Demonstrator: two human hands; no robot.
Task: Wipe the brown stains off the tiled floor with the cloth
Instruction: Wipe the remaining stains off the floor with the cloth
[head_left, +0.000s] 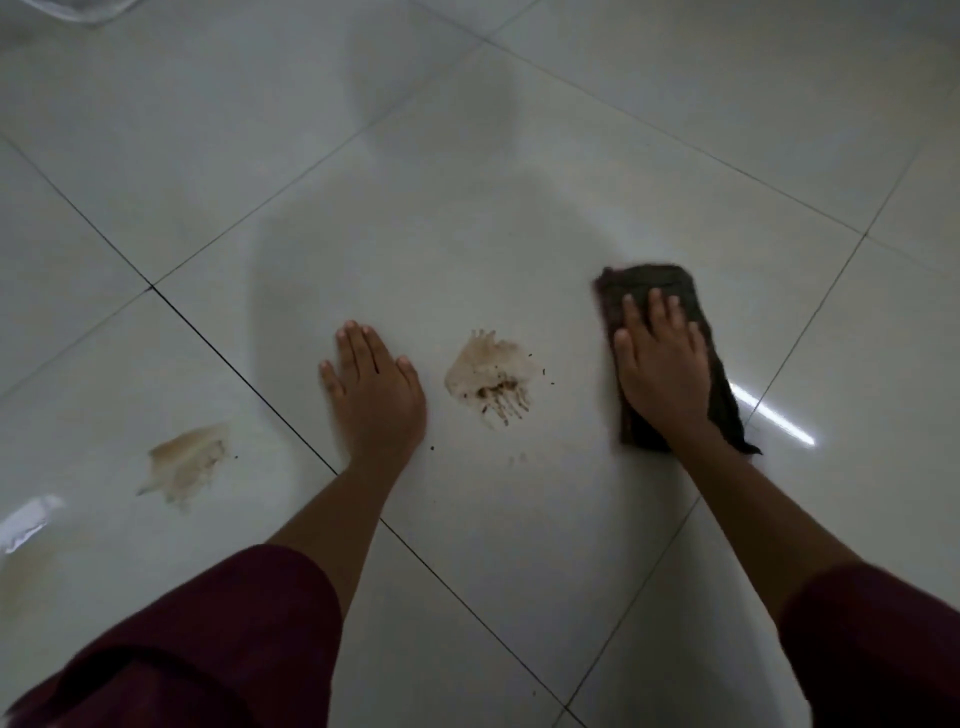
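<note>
We are pressing the soft, limp cloth (670, 332) flat under our right hand (662, 371), grip spread wide, left hand (376, 387) flat on the glossy floor (467, 156), stain (491, 376) between them.

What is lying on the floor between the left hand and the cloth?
In the head view, a brown stain with dark specks lies on the tile between the left hand and the cloth, which the right hand presses.
</note>
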